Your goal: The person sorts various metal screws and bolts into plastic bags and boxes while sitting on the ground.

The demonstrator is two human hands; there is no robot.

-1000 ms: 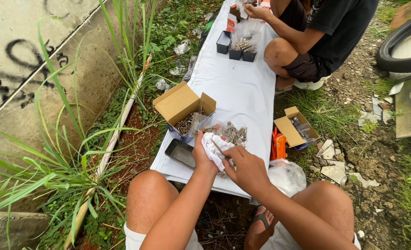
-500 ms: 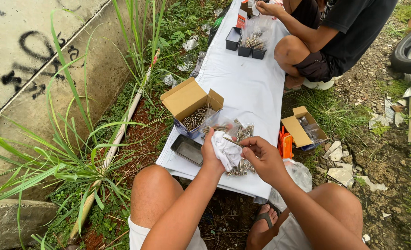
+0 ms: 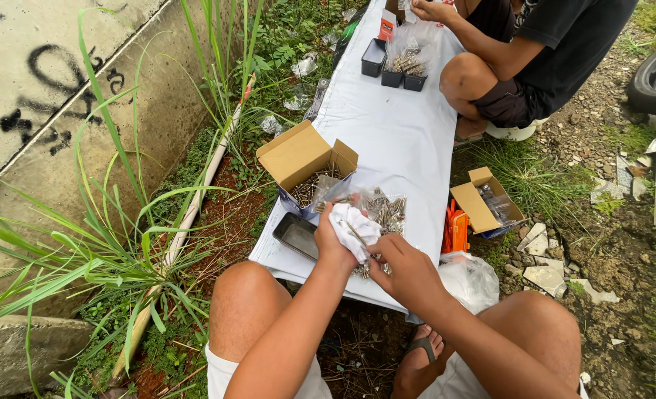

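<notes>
My left hand (image 3: 333,245) grips a crumpled white cloth (image 3: 351,224) above the near end of a long white-covered board (image 3: 394,133). My right hand (image 3: 405,267) pinches a thin metal screw (image 3: 359,238) whose tip lies in the cloth. Under both hands a clear plastic bag of loose screws (image 3: 385,209) lies on the board. A small dark metal tray (image 3: 295,236) sits just left of my left hand. Behind it stands an open cardboard box (image 3: 302,157) holding more screws.
Another person (image 3: 535,52) squats at the far end, hands near small black trays (image 3: 395,70) of screws. A second open cardboard box (image 3: 483,207) and an orange tool (image 3: 456,229) lie on the ground at right. Tall grass (image 3: 113,244) and a concrete wall (image 3: 54,96) are at left.
The camera has shifted closer and slightly left. My hands stay together on the cloth, and the screw has been worked further into it.
</notes>
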